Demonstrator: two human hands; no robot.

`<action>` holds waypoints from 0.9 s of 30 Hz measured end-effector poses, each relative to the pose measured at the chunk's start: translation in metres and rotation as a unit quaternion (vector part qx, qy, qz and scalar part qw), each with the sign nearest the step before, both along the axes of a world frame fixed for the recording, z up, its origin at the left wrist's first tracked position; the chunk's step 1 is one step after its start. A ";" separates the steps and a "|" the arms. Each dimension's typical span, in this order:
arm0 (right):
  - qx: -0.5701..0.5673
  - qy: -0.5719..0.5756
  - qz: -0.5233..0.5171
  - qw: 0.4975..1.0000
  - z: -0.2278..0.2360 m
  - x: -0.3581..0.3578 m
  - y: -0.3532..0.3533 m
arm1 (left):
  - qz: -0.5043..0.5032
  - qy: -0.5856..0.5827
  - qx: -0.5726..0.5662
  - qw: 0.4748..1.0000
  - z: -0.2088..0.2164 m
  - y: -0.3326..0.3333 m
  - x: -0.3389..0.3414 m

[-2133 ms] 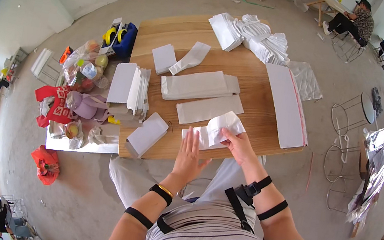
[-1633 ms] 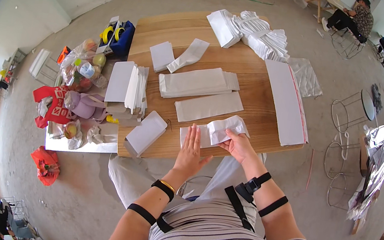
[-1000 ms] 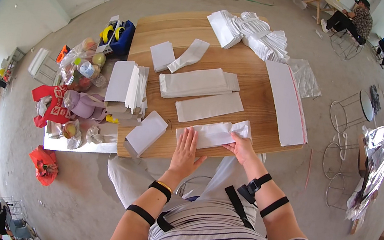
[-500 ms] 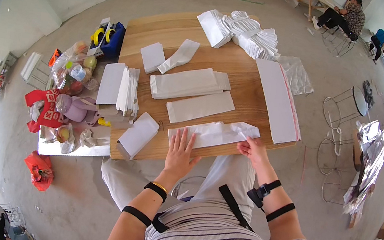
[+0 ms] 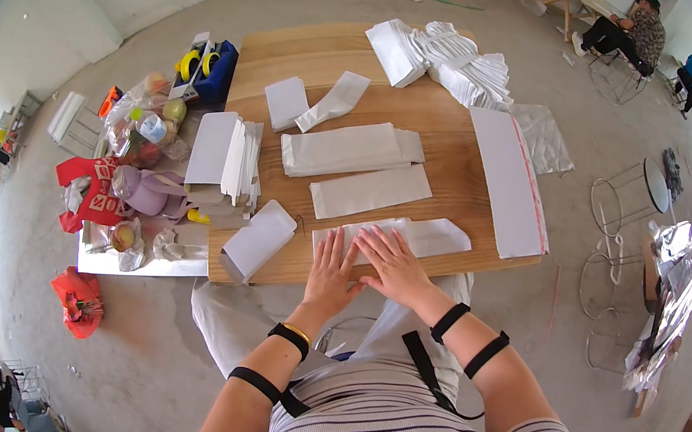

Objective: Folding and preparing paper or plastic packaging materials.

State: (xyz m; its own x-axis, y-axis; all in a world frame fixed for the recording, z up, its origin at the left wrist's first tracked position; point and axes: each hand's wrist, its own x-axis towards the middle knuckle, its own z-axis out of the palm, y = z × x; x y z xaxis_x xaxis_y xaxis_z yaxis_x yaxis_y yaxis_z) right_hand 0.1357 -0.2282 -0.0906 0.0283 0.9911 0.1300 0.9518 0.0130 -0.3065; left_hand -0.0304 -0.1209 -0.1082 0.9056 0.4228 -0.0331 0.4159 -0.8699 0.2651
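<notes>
A long white paper sleeve [image 5: 437, 238] lies along the near edge of the wooden table. My left hand [image 5: 331, 269] rests flat on its left end with the fingers stretched out. Beside it, my right hand [image 5: 392, 265] also lies flat on the sleeve, fingers spread, the two thumbs close together. The right end of the sleeve is uncovered and looks slightly creased. Just beyond is a flat white paper strip [image 5: 370, 191], and past that a pile of similar long strips [image 5: 342, 151]. A white envelope-like piece [image 5: 260, 241] lies left of my left hand.
Bundled white paper stacks [image 5: 467, 66] sit at the table's far side. A long white board [image 5: 508, 182] lies on the right. Upright white sheets [image 5: 225, 158] stand at the left edge, near a blue tape box [image 5: 218, 72] and bagged fruit [image 5: 150, 120]. A round stool [image 5: 657, 186] stands right.
My right hand has moved left from the sleeve's right end, where its fingers were bunched, and now lies flat beside my left hand. The left hand stays pressed on the sleeve.
</notes>
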 end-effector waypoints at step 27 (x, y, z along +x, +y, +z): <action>0.100 0.123 -0.028 0.987 0.006 0.003 0.024 | 0.158 -0.249 -0.168 0.941 0.022 0.015 -0.035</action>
